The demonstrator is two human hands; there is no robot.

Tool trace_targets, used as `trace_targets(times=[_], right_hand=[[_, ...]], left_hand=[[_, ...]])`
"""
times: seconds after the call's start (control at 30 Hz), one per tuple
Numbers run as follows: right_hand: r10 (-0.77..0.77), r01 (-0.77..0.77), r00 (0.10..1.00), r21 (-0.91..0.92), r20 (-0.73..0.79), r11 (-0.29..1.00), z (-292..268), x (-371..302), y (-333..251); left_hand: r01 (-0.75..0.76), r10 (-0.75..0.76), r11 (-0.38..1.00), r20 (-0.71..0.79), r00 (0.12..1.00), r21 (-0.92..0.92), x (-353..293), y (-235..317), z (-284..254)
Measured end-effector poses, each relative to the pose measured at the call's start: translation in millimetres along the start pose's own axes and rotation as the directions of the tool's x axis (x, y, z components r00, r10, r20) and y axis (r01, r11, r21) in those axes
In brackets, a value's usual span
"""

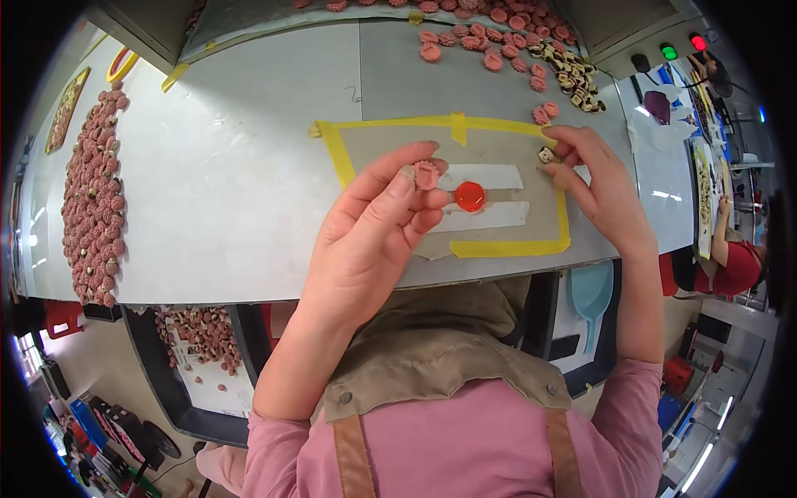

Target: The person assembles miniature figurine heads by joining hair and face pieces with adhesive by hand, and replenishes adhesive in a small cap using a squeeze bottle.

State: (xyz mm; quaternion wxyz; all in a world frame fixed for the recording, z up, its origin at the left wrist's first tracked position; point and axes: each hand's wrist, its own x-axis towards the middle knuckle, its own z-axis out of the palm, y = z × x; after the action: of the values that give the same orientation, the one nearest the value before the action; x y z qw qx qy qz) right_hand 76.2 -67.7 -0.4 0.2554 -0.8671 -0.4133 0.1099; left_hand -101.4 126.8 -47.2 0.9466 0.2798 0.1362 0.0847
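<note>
Between the thumb and fingers of my left hand (374, 212) is a small pink piece with a scalloped edge (426, 175) and a square recess in its face. My right hand (602, 178) is over the right side of the taped mat, its thumb and fingertips around a small cream-and-dark piece (545, 155). On the grey mat (382, 141), a round, glossy red piece (470, 197) sits between two white strips (498, 176), just right of my left fingertips. Yellow tape (510, 248) frames the mat.
Loose pink pieces (493, 61) and a pile of cream-and-dark pieces (577, 79) lie at the back. Many pinkish-brown pieces (93, 199) cover the table's left end. Below the front edge are a bin of pieces (207, 340) and a light-blue dustpan (590, 290). Another person (739, 261) works far right.
</note>
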Motion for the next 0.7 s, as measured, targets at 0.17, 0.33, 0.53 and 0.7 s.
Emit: trace_targets(times=[0.17, 0.33, 0.53, 0.7], right_hand=[[-0.156, 0.163, 0.986, -0.156, 0.056, 0.974, -7, 0, 12], [-0.223, 0.229, 0.973, -0.202, 0.055, 0.952, -7, -1, 13], [-0.256, 0.256, 0.967, -0.021, 0.007, 0.967, 13, -7, -23], [-0.463, 0.465, 0.885, -0.134, 0.047, 0.875, 38, -1, -33]], left_hand=[[-0.003, 0.003, 1.0, 0.005, 1.0, -0.012, 1, -3, 1], [-0.101, 0.1, 0.994, 0.009, 0.995, 0.04, -1, -10, 6], [-0.174, 0.171, 0.974, 0.032, 0.985, 0.142, -3, -15, 7], [-0.195, 0.191, 0.964, 0.04, 0.981, 0.183, -2, -18, 8]])
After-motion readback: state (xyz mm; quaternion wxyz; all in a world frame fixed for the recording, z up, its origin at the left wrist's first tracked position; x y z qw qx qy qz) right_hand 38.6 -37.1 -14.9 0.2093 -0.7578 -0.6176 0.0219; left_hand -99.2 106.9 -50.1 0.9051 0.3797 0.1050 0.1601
